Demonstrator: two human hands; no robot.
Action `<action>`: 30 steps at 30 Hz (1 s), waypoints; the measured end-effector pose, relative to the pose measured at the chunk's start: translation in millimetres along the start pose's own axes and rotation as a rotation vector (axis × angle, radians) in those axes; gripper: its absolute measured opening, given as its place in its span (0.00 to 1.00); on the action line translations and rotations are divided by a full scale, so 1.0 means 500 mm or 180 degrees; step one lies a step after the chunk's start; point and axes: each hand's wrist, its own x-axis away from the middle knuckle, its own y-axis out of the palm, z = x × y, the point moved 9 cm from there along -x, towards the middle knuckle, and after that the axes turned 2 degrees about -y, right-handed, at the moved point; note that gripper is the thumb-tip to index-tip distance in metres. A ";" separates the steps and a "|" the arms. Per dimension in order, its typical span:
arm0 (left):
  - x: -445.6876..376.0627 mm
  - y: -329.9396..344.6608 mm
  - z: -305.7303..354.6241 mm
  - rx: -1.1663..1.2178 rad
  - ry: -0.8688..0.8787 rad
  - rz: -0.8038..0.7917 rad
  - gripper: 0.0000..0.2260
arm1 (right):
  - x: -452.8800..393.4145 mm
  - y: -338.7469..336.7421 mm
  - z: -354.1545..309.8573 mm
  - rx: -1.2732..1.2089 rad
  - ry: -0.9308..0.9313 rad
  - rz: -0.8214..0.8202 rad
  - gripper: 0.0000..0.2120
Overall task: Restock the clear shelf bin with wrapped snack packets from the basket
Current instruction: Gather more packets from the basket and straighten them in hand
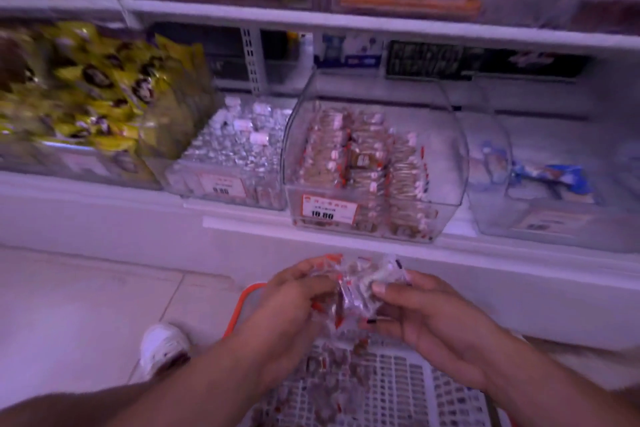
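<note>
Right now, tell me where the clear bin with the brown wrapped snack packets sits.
In the head view, the clear bin sits mid-shelf, right of centre, between the silver-sweets bin and the blue-packet bin, above both hands.

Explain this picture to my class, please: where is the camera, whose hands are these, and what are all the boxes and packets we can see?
There is no machine here. The single picture comes from a camera worn on a person's head, looking forward and down, so the two arms reaching in from the bottom are that person's own.

The left hand and right hand together hold a bunch of clear wrapped snack packets. Below them sits a white basket with more of the same packets.

Ahead is a shop shelf. The clear shelf bin in the middle, with a price label, already holds rows of matching packets. To its left stand a bin of silvery sweets and yellow packets; to its right, a bin with blue wrappers. The picture is blurred, so label text stays uncertain.
</note>
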 end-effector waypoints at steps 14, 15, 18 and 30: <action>-0.067 -0.033 -0.014 0.0337 -0.0129 0.0187 0.19 | -0.048 -0.026 -0.027 0.0843 0.0013 0.0577 0.09; -0.071 -0.040 -0.014 0.0326 -0.0134 0.0278 0.18 | -0.053 -0.034 -0.031 0.0892 -0.0057 0.0686 0.04; -0.078 -0.040 -0.006 0.0292 -0.0198 0.0329 0.13 | -0.061 -0.039 -0.034 0.0727 -0.0134 0.0642 0.04; -0.095 -0.039 -0.012 0.0168 -0.0193 0.0389 0.13 | -0.005 0.078 -0.062 0.4651 -0.2736 -0.0480 0.22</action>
